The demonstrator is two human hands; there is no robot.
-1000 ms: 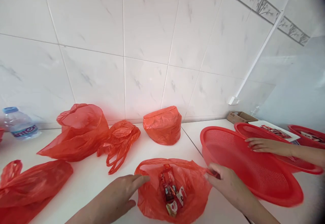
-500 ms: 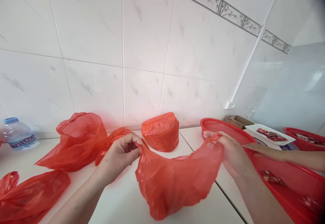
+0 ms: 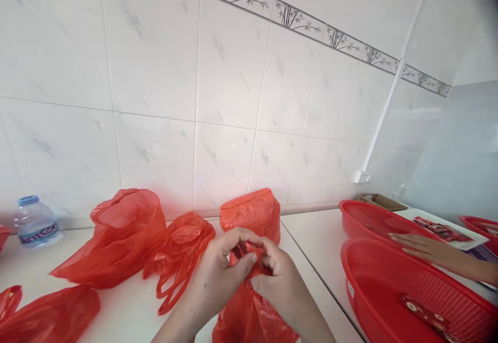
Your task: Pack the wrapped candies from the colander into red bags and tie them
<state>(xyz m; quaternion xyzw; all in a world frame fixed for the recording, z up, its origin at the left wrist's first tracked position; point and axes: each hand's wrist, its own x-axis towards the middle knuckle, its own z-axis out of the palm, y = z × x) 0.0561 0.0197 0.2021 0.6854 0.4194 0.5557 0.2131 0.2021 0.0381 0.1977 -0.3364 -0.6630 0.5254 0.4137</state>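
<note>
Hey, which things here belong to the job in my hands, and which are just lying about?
In the job:
Red bag, bunched between left hand and right hand
Probably near red basket, with packets inside

Lying about, it seems:
Clear bottle
Cardboard box
Crumpled handled bag

bright, diffuse light; upper-right corner falls dark.

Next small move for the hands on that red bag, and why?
Probably tighten the top of the red bag into a knot: left hand and right hand both hold its bunched top, fingers close together, with its wider body below.
</note>
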